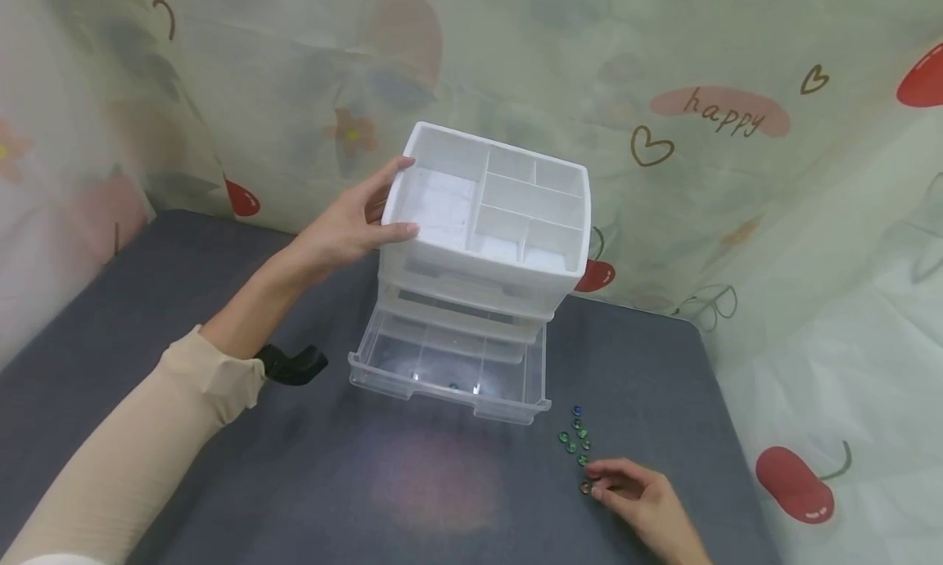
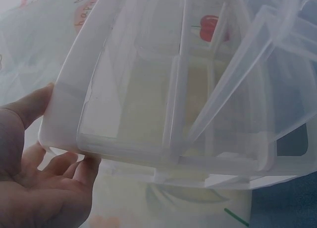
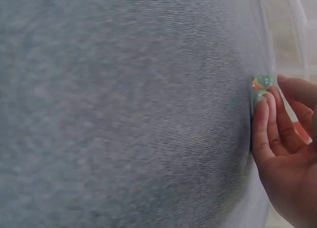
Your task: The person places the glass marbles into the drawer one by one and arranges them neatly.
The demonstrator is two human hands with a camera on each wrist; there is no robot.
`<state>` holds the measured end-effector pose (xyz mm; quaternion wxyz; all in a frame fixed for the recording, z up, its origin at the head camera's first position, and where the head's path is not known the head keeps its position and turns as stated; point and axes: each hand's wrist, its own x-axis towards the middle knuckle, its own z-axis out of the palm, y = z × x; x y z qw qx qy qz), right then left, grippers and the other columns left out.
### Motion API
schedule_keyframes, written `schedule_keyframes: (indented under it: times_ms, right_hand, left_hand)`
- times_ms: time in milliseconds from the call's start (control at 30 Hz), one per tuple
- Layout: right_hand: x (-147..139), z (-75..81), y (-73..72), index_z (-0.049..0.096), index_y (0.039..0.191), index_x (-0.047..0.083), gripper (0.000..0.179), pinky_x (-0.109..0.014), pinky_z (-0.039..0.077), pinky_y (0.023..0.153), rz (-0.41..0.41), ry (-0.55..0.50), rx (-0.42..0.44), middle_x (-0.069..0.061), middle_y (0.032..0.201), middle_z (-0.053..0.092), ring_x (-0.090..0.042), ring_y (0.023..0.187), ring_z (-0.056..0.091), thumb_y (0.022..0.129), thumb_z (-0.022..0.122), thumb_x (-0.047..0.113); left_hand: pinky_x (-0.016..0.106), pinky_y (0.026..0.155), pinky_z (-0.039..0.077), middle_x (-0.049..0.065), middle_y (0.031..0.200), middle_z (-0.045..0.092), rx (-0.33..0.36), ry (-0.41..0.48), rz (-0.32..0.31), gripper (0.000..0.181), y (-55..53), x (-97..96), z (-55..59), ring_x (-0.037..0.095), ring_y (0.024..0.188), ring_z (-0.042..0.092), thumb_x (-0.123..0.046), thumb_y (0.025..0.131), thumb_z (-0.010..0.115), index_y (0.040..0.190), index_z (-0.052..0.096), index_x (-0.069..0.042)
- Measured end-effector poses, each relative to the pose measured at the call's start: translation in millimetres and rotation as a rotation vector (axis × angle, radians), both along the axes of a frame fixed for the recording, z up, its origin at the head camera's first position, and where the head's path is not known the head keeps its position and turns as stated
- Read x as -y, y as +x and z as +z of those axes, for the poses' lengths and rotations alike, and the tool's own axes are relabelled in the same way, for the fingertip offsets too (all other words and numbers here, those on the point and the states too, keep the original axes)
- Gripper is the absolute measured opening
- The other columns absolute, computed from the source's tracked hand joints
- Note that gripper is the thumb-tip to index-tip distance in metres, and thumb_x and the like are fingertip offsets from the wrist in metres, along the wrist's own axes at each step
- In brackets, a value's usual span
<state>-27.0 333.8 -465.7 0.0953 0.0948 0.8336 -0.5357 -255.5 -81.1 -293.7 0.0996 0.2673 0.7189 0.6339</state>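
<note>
A white plastic storage box with a divided open top stands on the table, its clear lower drawer pulled out toward me. My left hand grips the left end of its top, thumb at the front and fingers spread round the side. In the left wrist view, the left hand has thumb and fingers on opposite faces of the box end. My right hand is low on the right, thumb and fingers apart, fingertips right at an orange glass marble. The right wrist view shows that marble just beyond the fingertips.
Several green and blue glass marbles lie between the right hand and the drawer. A small dark piece shows in the drawer. A dark strap juts from the left wrist. Patterned cloth hangs behind the grey table.
</note>
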Motion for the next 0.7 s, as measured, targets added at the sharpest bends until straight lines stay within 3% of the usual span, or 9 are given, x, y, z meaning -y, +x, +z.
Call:
schedule_keyframes:
  times_ms: [200, 500, 700]
  right_hand:
    - [1.0, -6.0, 0.7, 0.066, 0.102, 0.006, 0.032, -0.028, 0.051, 0.066, -0.002, 0.089, 0.031, -0.010, 0.094, 0.066, -0.019, 0.080, 0.063, 0.071, 0.076, 0.009]
    - [3.8, -15.1, -1.0, 0.071, 0.087, 0.025, 0.026, -0.024, 0.049, 0.058, 0.039, 0.300, -0.105, 0.007, 0.082, 0.063, -0.010, 0.068, 0.060, 0.068, 0.079, 0.010]
    - [6.9, -16.7, -0.9, 0.072, 0.083, 0.028, 0.024, -0.024, 0.048, 0.056, 0.010, 0.356, -0.116, 0.009, 0.077, 0.061, -0.009, 0.065, 0.058, 0.069, 0.078, 0.009]
  left_hand:
    - [0.038, 0.100, 0.031, -0.002, 0.151, 0.013, -0.012, -0.009, 0.004, 0.080, -0.1, 0.0, -1.3, 0.019, 0.134, 0.023, -0.010, 0.085, 0.065, 0.147, 0.015, -0.021]
    - [0.039, 0.099, 0.032, 0.001, 0.151, 0.014, -0.013, -0.022, 0.008, 0.081, 0.0, 0.3, 0.0, 0.020, 0.134, 0.024, -0.010, 0.085, 0.064, 0.147, 0.014, -0.022]
    - [0.039, 0.097, 0.034, 0.000, 0.150, 0.016, -0.005, -0.018, 0.006, 0.080, -0.6, 0.4, -0.9, 0.020, 0.133, 0.026, -0.009, 0.085, 0.064, 0.147, 0.014, -0.022]
